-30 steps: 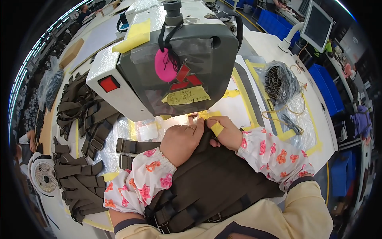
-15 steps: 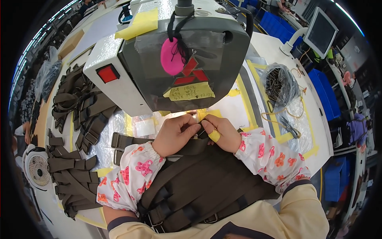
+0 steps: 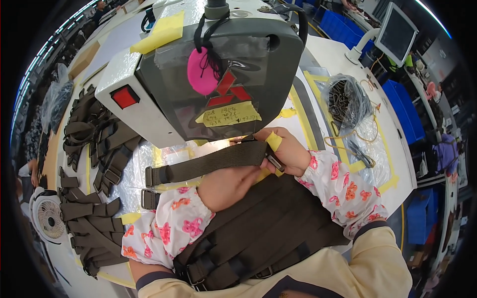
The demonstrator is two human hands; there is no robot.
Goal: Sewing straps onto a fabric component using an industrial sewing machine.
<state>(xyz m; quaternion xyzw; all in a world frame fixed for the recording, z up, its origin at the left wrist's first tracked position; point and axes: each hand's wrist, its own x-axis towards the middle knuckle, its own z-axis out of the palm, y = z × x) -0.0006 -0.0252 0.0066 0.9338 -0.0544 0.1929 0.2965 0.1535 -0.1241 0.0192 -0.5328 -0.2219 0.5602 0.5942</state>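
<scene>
My right hand (image 3: 284, 150), yellow tape on its thumb, grips an olive-brown webbing strap (image 3: 207, 162) at a dark buckle (image 3: 275, 160), just below the sewing machine head (image 3: 223, 69). The strap stretches leftward to a metal slider (image 3: 149, 176). Below the strap, my left hand (image 3: 229, 185) has curled fingers beside my right one; what they hold is hidden. Under both forearms lies a large dark fabric piece with straps and buckles (image 3: 258, 228). Another metal slider (image 3: 149, 198) sits by my left sleeve.
Piles of straps (image 3: 94, 223) lie on the left beside a small fan (image 3: 49, 213). A bag of metal hardware (image 3: 343, 102), cord and scissors are on the right, below a screen (image 3: 396, 35) on an arm. Blue bins (image 3: 402, 111) stand beyond. Other people work in the background.
My right hand has risen toward the machine with the buckle, and the strap now runs diagonally across above my left hand, which has shifted right and slightly down.
</scene>
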